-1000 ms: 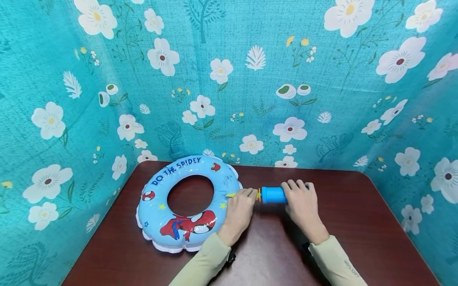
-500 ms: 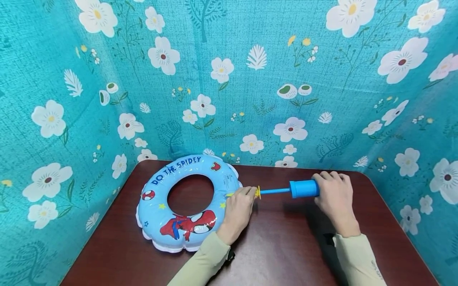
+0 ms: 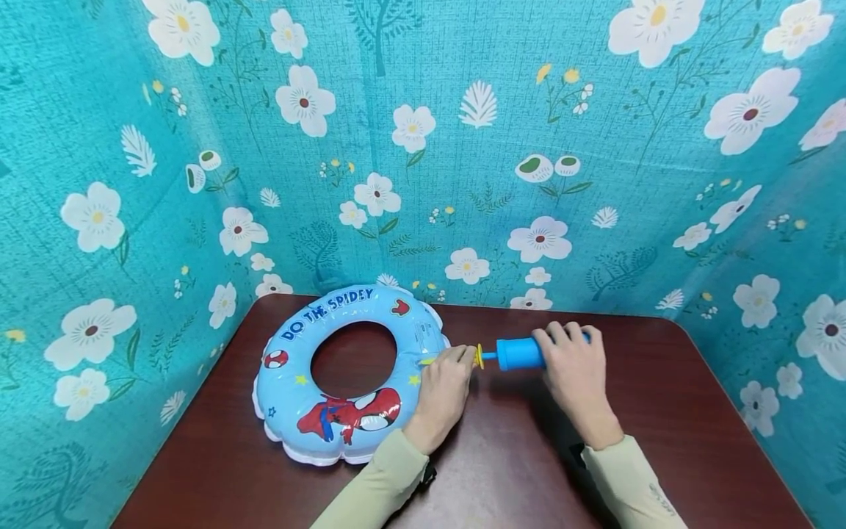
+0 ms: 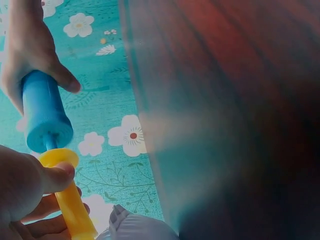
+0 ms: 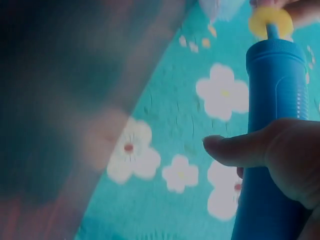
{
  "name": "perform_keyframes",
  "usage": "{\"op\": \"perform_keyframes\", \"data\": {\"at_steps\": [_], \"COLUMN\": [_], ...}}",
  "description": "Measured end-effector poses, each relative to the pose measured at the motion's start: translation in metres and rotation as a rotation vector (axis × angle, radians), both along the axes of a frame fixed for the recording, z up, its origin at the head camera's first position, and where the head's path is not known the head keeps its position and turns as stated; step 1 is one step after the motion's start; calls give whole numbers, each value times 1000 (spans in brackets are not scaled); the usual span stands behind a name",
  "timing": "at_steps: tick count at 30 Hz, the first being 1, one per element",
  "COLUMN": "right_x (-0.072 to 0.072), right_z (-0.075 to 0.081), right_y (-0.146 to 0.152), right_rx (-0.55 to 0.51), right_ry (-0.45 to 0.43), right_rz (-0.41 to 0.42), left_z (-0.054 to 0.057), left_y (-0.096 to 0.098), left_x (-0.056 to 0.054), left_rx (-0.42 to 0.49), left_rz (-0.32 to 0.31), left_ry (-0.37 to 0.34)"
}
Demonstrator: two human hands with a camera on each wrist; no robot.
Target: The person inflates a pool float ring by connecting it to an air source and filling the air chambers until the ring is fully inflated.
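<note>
A light blue inflatable swim ring with red cartoon figures lies on the left of the table, puffed up. Beside its right edge my left hand grips the yellow nozzle end of a hand pump, whose tip points at the ring. The pump's blue barrel is in my right hand, fingers wrapped over it. Between barrel and yellow flange a short piece of thin blue rod shows. In the right wrist view my thumb lies across the barrel.
A dark red-brown table with rounded far corners lies under everything. Turquoise flowered cloth hangs close behind it and along both sides.
My right hand pulled the pump barrel out to the right, exposing a long rod, then slid it back left most of the way. My left hand and the swim ring stayed in place.
</note>
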State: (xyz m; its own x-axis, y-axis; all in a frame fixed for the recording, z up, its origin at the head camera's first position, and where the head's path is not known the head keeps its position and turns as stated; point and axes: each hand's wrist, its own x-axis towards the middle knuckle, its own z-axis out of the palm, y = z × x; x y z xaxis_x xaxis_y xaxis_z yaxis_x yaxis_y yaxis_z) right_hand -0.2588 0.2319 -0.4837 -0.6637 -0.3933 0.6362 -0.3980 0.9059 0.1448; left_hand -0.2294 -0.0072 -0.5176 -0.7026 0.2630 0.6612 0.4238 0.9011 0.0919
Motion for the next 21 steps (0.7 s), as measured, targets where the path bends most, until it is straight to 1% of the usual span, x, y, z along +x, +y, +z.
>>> {"op": "perform_keyframes", "data": {"at_steps": [3, 5, 8, 11, 15, 18, 21], "right_x": [0, 0, -3, -5, -6, -6, -7], "right_z": [-3, 0, 8, 17, 22, 21, 16], "right_y": [-4, 1, 18, 37, 54, 54, 40], "right_rx": [17, 11, -19, -61, -88, -80, -58], "right_ry": [-10, -16, -17, 0, 30, 42, 40], "right_rz": [18, 20, 0, -33, -60, -61, -49], "left_z": [0, 0, 1, 1, 1, 1, 0], "left_y": [0, 0, 1, 0, 0, 0, 0], "left_x": [0, 0, 0, 0, -1, -1, 0], "left_rx": [5, 11, 24, 28, 27, 29, 31], "left_rz": [-15, -16, -7, -2, 3, 7, 11], "left_ry": [4, -1, -9, -3, 13, 15, 5]}}
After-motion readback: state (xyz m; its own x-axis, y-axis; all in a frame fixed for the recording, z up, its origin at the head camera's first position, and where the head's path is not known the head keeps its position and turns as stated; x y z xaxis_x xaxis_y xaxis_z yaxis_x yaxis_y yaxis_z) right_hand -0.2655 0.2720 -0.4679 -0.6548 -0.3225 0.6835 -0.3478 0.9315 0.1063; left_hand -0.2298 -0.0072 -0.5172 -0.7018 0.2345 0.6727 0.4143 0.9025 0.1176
